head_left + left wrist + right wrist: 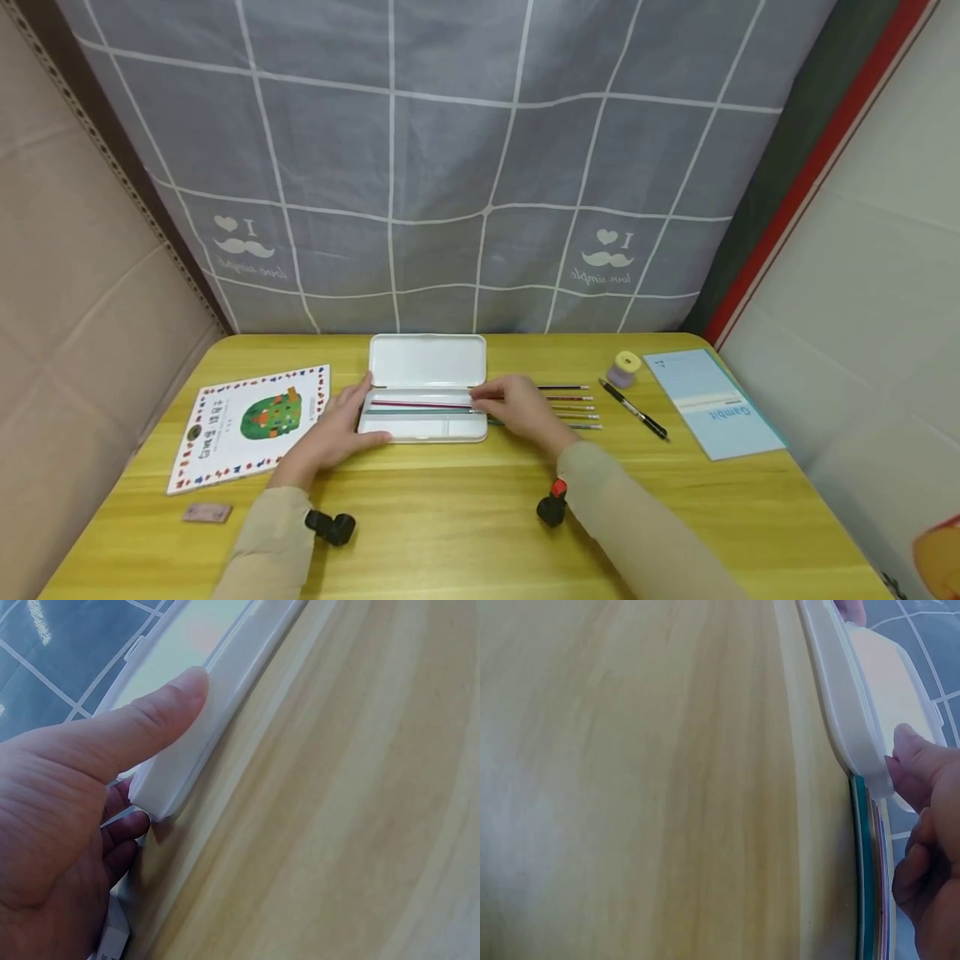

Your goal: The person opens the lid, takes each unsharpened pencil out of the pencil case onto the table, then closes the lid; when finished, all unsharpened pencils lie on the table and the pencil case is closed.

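Note:
A white pencil case (405, 429) lies with its lid (427, 360) raised at the back. Inside lie a dark red pencil (412, 404) and a green one (405, 411). My left hand (337, 429) grips the case's left end, thumb (161, 720) over the near rim and fingers curled round the end. At the right end, my right hand (521, 408) pinches the end of the red pencil between thumb and index finger; the fingertips partly hide it. Several pencils (581, 408) lie side by side to the right, partly under that hand.
On the left are a picture book (251, 425) and a pinkish eraser (207, 512). A black pen (633, 408), a yellow-lidded small jar (624, 368) and a light blue notebook (716, 404) lie on the right. Behind the wooden table (435, 533) hangs a grey checked cloth (442, 158).

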The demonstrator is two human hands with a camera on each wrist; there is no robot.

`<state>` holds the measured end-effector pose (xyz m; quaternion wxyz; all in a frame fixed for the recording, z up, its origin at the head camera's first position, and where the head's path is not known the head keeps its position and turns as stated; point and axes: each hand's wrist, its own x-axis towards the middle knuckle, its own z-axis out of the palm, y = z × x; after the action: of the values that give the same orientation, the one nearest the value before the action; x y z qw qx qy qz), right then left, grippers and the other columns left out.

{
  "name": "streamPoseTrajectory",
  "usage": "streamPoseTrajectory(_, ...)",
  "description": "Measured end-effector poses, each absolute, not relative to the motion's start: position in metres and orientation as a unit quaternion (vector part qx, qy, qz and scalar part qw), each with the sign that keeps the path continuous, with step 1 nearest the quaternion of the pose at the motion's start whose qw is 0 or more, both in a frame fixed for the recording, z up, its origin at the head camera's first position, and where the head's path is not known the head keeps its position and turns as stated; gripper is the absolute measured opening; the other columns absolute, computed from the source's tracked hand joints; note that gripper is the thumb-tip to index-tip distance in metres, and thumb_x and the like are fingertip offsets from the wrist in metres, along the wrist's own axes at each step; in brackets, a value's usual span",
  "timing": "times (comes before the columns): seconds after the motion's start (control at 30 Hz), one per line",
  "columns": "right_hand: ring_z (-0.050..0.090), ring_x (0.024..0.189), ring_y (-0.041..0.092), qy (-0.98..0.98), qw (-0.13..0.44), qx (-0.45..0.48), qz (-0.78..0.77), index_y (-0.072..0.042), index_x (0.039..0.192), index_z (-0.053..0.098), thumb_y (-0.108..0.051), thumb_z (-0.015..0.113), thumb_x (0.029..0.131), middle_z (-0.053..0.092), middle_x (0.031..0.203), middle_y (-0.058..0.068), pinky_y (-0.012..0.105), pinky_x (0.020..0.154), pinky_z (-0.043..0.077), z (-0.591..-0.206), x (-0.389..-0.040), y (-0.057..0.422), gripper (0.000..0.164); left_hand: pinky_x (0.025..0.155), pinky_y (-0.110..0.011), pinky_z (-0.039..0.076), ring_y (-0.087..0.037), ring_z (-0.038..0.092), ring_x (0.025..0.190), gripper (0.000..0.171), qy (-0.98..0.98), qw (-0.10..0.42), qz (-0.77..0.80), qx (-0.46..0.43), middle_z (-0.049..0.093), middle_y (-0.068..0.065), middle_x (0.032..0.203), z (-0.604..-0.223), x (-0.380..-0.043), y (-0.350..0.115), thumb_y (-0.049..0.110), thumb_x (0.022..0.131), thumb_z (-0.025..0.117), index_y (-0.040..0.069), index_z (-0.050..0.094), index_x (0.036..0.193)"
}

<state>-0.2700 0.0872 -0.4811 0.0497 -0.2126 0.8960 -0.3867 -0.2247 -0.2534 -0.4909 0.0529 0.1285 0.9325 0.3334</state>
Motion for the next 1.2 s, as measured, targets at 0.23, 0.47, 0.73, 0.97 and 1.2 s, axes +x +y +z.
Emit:
streamPoseTrajectory(0.23,0.069,0.114,0.017,0.913,0.036,-0.226,-0.338,-0.017,0.117,0.081,-0.022,0.075,0.099,0.077,0.115,-0.004,0.038,0.101,0.055,-0.480,-0.270,0.080,0.020,0.116,-0.074,0.023,-0.053,0.017,0.152,0.115,0.933,0.050,0.333,0.129,0.020,-0.028,0.168,-0.492,-0.226,-0.253,0.053,0.090,0.079,0.009,0.007,0.169)
streamPoseTrajectory(0.47,0.070,0.107,0.017,0.919,0.039,-0.217,-0.328,-0.018,0.114,0.082,-0.022,0.079,0.096,0.078,0.108,-0.006,0.038,0.098,0.055,-0.476,-0.273,0.072,0.019,0.115,-0.075,0.024,-0.055,0.018,0.151,0.114,0.935,0.049,0.326,0.131,0.020,-0.029,0.168,-0.493,-0.226,-0.254,0.053,0.091,0.078,0.008,0.007,0.169)
streamPoseTrajectory(0.73,0.069,0.102,0.015,0.925,0.045,-0.199,-0.320,-0.021,0.111,0.083,-0.022,0.080,0.094,0.077,0.106,-0.008,0.037,0.094,0.056,-0.478,-0.275,0.062,0.017,0.115,-0.075,0.023,-0.055,0.018,0.151,0.114,0.934,0.040,0.327,0.135,0.020,-0.029,0.168,-0.493,-0.224,-0.257,0.053,0.091,0.078,0.007,0.008,0.168)
streamPoseTrajectory(0.97,0.070,0.102,0.014,0.934,0.041,-0.202,-0.293,-0.019,0.111,0.083,-0.020,0.079,0.096,0.078,0.105,-0.007,0.034,0.093,0.056,-0.477,-0.274,0.055,0.016,0.115,-0.075,0.024,-0.055,0.019,0.150,0.115,0.933,0.045,0.331,0.131,0.021,-0.031,0.166,-0.494,-0.224,-0.256,0.053,0.090,0.079,0.007,0.008,0.169)
streamPoseTrajectory(1.2,0.069,0.103,0.015,0.936,0.030,-0.221,-0.274,-0.020,0.107,0.084,-0.018,0.077,0.097,0.077,0.107,-0.004,0.035,0.093,0.056,-0.476,-0.273,0.057,0.013,0.115,-0.075,0.024,-0.055,0.020,0.150,0.114,0.933,0.038,0.330,0.135,0.022,-0.032,0.166,-0.494,-0.225,-0.255,0.052,0.090,0.079,0.006,0.009,0.168)
